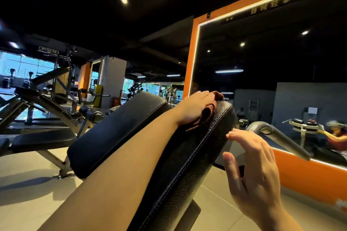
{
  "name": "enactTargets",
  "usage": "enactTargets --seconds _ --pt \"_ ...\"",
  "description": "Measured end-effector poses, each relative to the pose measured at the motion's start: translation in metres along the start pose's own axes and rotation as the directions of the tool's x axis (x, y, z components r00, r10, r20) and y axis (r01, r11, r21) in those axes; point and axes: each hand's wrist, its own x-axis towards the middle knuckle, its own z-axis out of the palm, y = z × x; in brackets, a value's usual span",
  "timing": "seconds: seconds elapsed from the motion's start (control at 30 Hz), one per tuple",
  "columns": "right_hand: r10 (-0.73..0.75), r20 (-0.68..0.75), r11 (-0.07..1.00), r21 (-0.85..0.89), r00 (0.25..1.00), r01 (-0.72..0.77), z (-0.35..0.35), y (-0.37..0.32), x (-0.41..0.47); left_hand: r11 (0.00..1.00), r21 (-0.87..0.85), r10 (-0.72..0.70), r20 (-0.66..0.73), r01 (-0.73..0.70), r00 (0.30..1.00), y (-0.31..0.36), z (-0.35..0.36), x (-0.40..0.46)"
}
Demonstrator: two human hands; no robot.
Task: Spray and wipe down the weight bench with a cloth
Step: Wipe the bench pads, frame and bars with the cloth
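Note:
The weight bench's black leather back pad (189, 157) slopes up and away from me, with white stitching along its edge. At its far top end my left hand (195, 108) lies flat on a dark brown cloth (206, 116) and presses it against the pad. My left forearm stretches along the pad's length. Beside the pad's right edge my right hand (251, 170) hovers with straight, spread fingers and holds nothing; its fingertips are close to the pad's side. No spray bottle is in view.
A second black padded bench (114, 133) stands just left of mine. Further left are a flat bench (43, 139) and weight racks. An orange-framed mirror (281, 62) fills the right wall, with a grey metal bar (277, 137) in front of it. Pale floor tiles (24, 184) lie below.

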Motion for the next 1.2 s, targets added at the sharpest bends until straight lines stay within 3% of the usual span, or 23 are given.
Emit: enactTargets --seconds 0.2,0.4,0.47,0.6,0.73,0.9,1.07,1.2 --pt "-0.019 0.003 0.999 -0.038 1.000 0.019 -0.003 0.000 0.002 0.986 -0.164 -0.038 -0.037 0.031 0.999 -0.033 -0.013 -0.069" --pt "-0.045 -0.015 0.998 -0.044 0.999 0.045 -0.002 -0.004 0.005 0.967 0.058 -0.246 -0.042 0.248 0.968 -0.040 -0.013 -0.154" --pt "-0.063 -0.009 0.997 -0.037 0.998 0.062 -0.002 -0.007 0.006 0.944 -0.020 -0.331 -0.019 0.330 0.944 -0.031 -0.010 -0.187" --pt "-0.069 0.004 0.997 -0.039 0.998 0.069 -0.004 -0.010 0.004 0.926 -0.154 -0.348 -0.002 0.344 0.938 0.002 -0.005 -0.248" --pt "-0.062 0.012 0.997 -0.040 0.998 0.063 -0.004 -0.012 0.005 0.967 -0.064 -0.245 0.019 0.246 0.969 0.023 0.002 -0.258" --pt "-0.060 0.005 0.998 -0.025 0.998 0.060 -0.003 -0.012 0.004 0.993 0.111 0.017 0.098 -0.028 0.995 0.034 0.008 -0.203" --pt "-0.018 -0.023 1.000 -0.012 1.000 0.017 -0.001 -0.005 0.004 0.988 0.156 -0.020 0.089 0.006 0.996 0.044 0.001 -0.119" --pt "-0.012 -0.019 1.000 0.000 1.000 0.012 -0.001 -0.003 0.005 0.970 0.241 -0.036 -0.019 0.040 0.999 0.041 0.013 -0.134"
